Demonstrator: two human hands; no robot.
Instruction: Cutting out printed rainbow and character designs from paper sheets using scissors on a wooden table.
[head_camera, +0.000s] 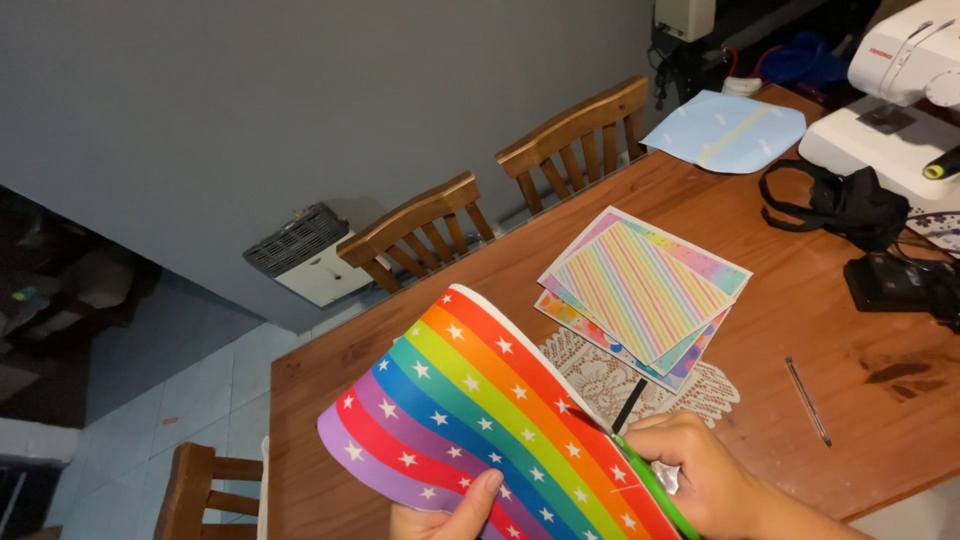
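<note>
A sheet of rainbow-striped paper with white stars (470, 410) curves up above the wooden table (800, 300). My left hand (450, 510) pinches its lower edge with the thumb on top. My right hand (700, 475) grips green-handled scissors (650, 480), whose dark blades point up along the paper's right edge. A stack of patterned paper sheets (645, 290) lies just beyond, partly over a white lace doily (620, 385).
A pen (808, 400) lies to the right. A white sewing machine (890, 90), black cords and a black pedal (900, 280), and a pale blue sheet (725, 130) sit at the far end. Wooden chairs (420, 230) line the far side; a heater stands by the wall.
</note>
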